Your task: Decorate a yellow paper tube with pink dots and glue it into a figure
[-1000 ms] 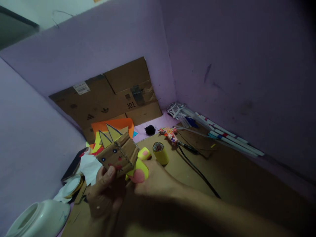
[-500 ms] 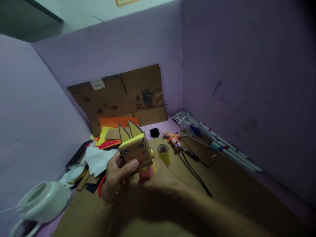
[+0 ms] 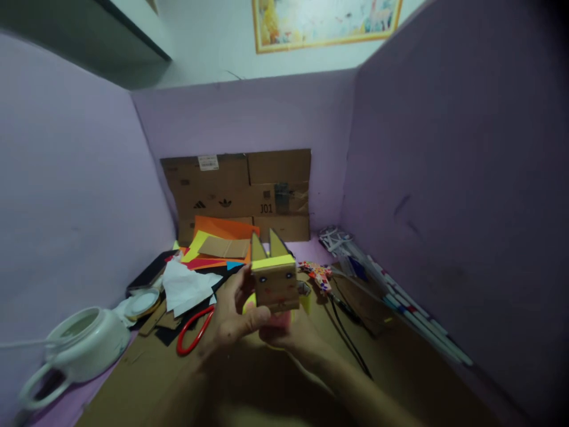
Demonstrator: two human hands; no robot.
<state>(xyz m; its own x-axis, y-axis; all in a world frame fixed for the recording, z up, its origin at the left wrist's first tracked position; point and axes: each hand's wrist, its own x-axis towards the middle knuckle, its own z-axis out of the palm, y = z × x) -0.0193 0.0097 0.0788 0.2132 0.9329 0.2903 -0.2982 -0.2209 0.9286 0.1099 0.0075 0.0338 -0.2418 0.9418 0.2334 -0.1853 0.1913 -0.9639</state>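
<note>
My left hand (image 3: 235, 314) and my right hand (image 3: 296, 338) hold a cardboard animal figure (image 3: 276, 289) over the board. Its box-shaped head has a yellow top, two pointed ears, drawn eyes and reddish marks, and it faces me. The left fingers wrap round the head's left side, thumb near its lower edge. Below the head, the right hand closes round a pink and yellow part, mostly hidden by the fingers. Just behind to the right, a yellow paper tube (image 3: 305, 301) is partly covered by the figure. Red-handled scissors (image 3: 191, 341) lie left of my left hand.
A white teapot-like pot (image 3: 93, 347) stands at the left edge. White paper (image 3: 189, 287) and coloured sheets (image 3: 204, 225) lie behind it. At the right are a patterned glue gun (image 3: 317, 276) with a black cord and white rods (image 3: 422, 323). Flattened cardboard (image 3: 235, 190) leans on the back wall.
My view has tilted up and levelled, bringing a framed picture into sight. The figure has shifted right in view, and its face is turned more squarely to me. Both hands keep hold.
</note>
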